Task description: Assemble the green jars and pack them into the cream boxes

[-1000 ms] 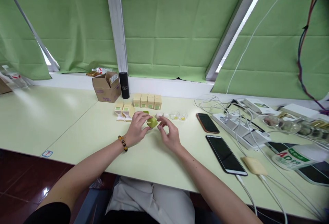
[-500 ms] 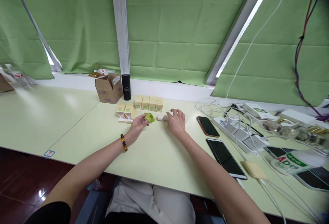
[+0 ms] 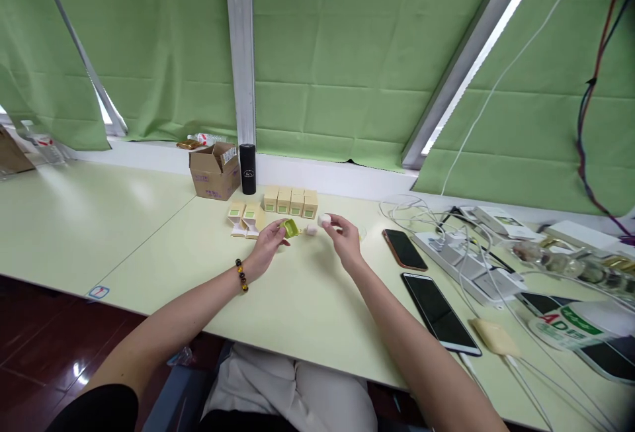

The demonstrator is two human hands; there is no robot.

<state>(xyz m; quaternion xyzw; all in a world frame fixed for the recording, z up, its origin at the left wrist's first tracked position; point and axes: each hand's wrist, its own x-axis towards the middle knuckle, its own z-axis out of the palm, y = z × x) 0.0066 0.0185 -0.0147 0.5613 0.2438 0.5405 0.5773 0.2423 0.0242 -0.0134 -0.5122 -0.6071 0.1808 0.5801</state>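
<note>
My left hand (image 3: 268, 241) is closed on a small green cap-like piece (image 3: 290, 227), held just above the pale green table (image 3: 163, 247). My right hand (image 3: 344, 236) pinches a small white round piece (image 3: 324, 219) at its fingertips. Another small white piece (image 3: 311, 229) lies on the table between the two hands. A row of small cream boxes with green labels (image 3: 291, 202) stands just behind the hands. Two more such boxes (image 3: 245, 217) lie opened to the left of my left hand.
A cardboard box (image 3: 215, 171) and a black cylinder (image 3: 247, 169) stand by the window sill. Two dark phones (image 3: 404, 249) (image 3: 439, 313), a white power strip (image 3: 471, 263) and several tangled white cables lie on the right. Green blinds cover the windows.
My right hand reached away from the green piece to the small items further back, then lifted a white round piece. My left hand kept the green piece and stayed near the opened boxes.
</note>
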